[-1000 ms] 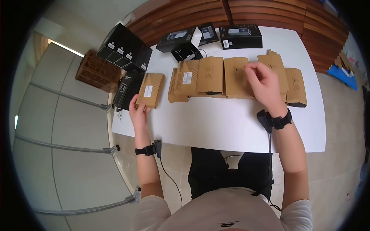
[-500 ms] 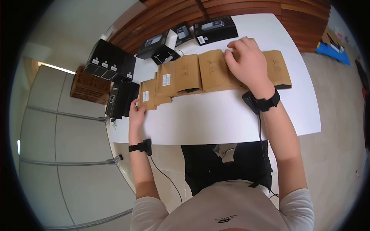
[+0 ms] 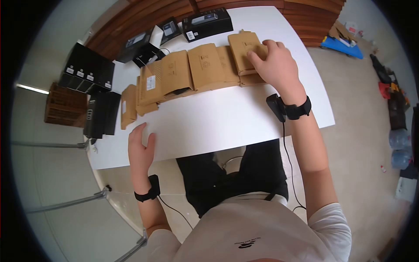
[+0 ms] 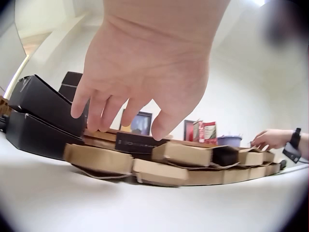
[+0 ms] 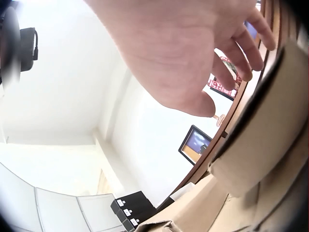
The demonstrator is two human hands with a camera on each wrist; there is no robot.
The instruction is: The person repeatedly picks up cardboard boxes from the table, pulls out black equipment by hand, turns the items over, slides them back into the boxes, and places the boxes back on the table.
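Note:
A row of brown cardboard boxes (image 3: pixel 174 72) lies across the white table (image 3: pixel 192 118), some resting on others. At its left end is a smaller cardboard box (image 3: pixel 129 105) with a white label. My left hand (image 3: pixel 140 148) hovers near the table's front left, fingers spread and apart from that box; the left wrist view shows the bare palm (image 4: pixel 149 72). My right hand (image 3: pixel 279 65) is over the row's right end, thumb and fingers loosely bent above the upper cardboard box (image 3: pixel 243 46). In the right wrist view the box edge (image 5: pixel 260 130) lies beside the fingers, nothing between them.
Black boxes (image 3: pixel 87 70) are stacked at the table's left end, with more black printed boxes (image 3: pixel 207 24) along the back. A wooden crate (image 3: pixel 65 105) stands beyond the left side. A blue flat cart (image 3: pixel 342 47) sits on the floor at right.
My left hand has set the labelled cardboard box at the row's left end, let go and drawn back toward the front edge. My right hand has moved along to the row's right end.

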